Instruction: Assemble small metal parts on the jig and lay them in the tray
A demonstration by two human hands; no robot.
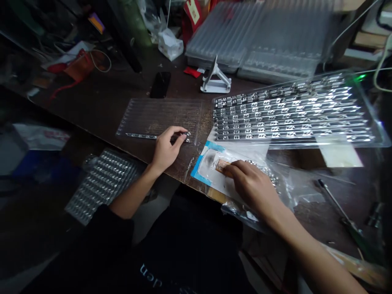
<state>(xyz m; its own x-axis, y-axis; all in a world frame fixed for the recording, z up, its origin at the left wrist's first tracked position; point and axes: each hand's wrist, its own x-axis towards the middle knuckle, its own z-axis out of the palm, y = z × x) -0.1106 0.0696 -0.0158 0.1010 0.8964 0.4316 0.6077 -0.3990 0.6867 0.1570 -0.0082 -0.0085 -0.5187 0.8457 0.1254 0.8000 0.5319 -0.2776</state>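
Silver connector strip (pixel 141 135): long and narrow, lying flat on a clear plastic tray (pixel 159 108) at my 11 o'clock, near the tray's lower edge.
Left hand (pixel 167 149): narrow pinch, with my fingertips (pixel 183 132) closed on the strip's right end.
Right hand (pixel 252 192): fingers curled low and touching a tan strip (pixel 222 166) at my 1 o'clock; I cannot tell whether they grip it.
Under my right hand: a white paper sheet (pixel 219 188) edged with blue tape (pixel 199 171), over a clear plastic bag (pixel 254 216).
Full tray: a clear blister tray (pixel 370 139) with rows of silver connectors (pixel 290 110), at 1 o'clock, just beside the first tray.
Farther out: stacked clear trays (pixel 254 36) at 12 o'clock, with a white phone stand (pixel 216 77) and a black phone (pixel 161 84) in front of them, on a dark wooden bench (pixel 92 106).
Low left: a tray of silver parts (pixel 102 185) at 9 o'clock, below the bench edge.
Right side: a thin screwdriver (pixel 337 208) at 3 o'clock.
Writing: pale letters on my black shirt (pixel 150 271) read "den"; a red tag (pixel 192 10) at 12 o'clock carries print too small to read.
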